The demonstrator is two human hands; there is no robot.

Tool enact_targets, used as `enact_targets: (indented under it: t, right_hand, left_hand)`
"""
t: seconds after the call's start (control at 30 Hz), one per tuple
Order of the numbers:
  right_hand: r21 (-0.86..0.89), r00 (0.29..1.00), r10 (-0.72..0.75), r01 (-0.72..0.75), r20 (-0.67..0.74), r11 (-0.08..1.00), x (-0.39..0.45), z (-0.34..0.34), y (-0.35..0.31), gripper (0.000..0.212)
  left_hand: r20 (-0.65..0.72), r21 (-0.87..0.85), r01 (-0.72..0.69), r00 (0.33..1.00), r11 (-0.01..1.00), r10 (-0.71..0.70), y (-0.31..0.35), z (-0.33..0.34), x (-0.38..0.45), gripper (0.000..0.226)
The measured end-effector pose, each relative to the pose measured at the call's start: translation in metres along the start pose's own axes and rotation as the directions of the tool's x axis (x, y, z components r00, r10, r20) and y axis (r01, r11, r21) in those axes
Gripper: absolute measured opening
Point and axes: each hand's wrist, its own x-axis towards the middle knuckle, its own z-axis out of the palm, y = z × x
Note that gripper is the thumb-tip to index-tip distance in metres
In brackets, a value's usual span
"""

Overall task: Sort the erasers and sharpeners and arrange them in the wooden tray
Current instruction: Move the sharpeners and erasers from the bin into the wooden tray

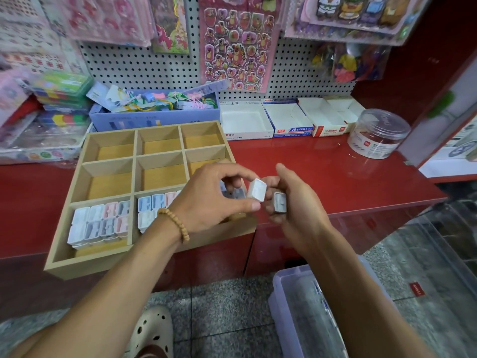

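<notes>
While the pale nine-compartment wooden tray (pixel 77 250) sits on the glossy red counter (pixel 335 164), the left hand (pixel 214 200) pinches a small white rectangular sharpener (pixel 257 189) just off the tray's right edge, and the right hand (pixel 296 205) curls round a second grey-faced white sharpener (pixel 280 202) beside it. Rows of pastel blue, pink and white sharpeners (pixel 99 222) fill the tray's near-left compartment (more lie in the near-middle one, partly hidden).

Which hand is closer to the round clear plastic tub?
Right. The right hand is nearer the clear tub, which stands beyond it to the right; the left hand is farther, over the wooden tray.
</notes>
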Motion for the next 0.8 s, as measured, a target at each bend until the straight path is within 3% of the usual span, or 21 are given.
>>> enact_targets:
  t: [0.07,0.17,0.4,0.6,0.7,0.77,0.8]
  right_hand:
    - [-0.059,0.998,-0.012,0.016,0.062,0.998,-0.009,0.001,-0.002,0.031]
    - [-0.173,0.990,-0.053,0.075,0.130,0.982,-0.015,0.010,0.000,0.032]
    - [-0.304,0.985,-0.090,0.132,0.148,0.943,-0.017,0.024,-0.005,0.033]
    - [-0.354,0.987,-0.023,0.080,0.161,0.932,-0.023,0.026,-0.008,0.036]
    - [-0.278,0.994,-0.042,0.069,0.100,0.958,-0.019,0.024,-0.004,0.029]
    - [-0.126,0.999,-0.037,0.038,0.009,0.991,-0.013,0.022,-0.006,0.016]
    - [-0.043,0.999,-0.008,0.007,-0.034,0.999,-0.011,0.020,-0.007,0.019]
  left_hand:
    - [-0.038,-0.027,0.026,0.999,0.999,-0.027,-0.002,-0.006,-0.002,0.032]
    - [-0.050,-0.009,0.011,0.999,1.000,-0.011,-0.001,-0.009,-0.007,0.032]
    - [-0.091,0.155,-0.073,0.992,0.985,0.088,-0.002,-0.016,-0.017,0.031]
    - [-0.077,0.244,-0.090,0.991,0.965,0.112,0.001,-0.018,-0.020,0.025]
    - [-0.081,0.338,0.000,0.996,0.941,0.029,-0.003,-0.020,-0.017,0.031]
    - [-0.075,0.407,0.070,0.996,0.911,-0.043,-0.008,-0.020,-0.015,0.035]
    - [-0.070,0.434,0.096,0.995,0.896,-0.072,-0.010,-0.020,-0.014,0.038]
